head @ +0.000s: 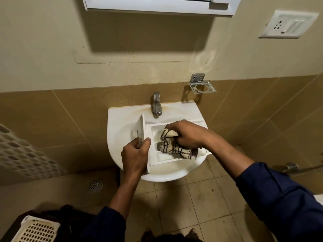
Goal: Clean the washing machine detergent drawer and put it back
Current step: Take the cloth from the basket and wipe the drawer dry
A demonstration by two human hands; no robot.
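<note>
While my left hand (134, 154) grips the white plastic detergent drawer (161, 159) by its front panel at 9 o'clock | my right hand (185, 135) clutches a cream dark-striped cloth (170, 145) inside it | drawer spans the white ceramic basin (118, 137) | chrome tap (156, 105) at 12 o'clock

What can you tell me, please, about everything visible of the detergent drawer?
The detergent drawer is white and plastic-looking, with a flat front panel and open compartments behind it. It sits roughly level over the sink, panel toward the left. The left hand grips the front panel; the right hand presses a striped cloth into a compartment, hiding part of the inside.
</note>
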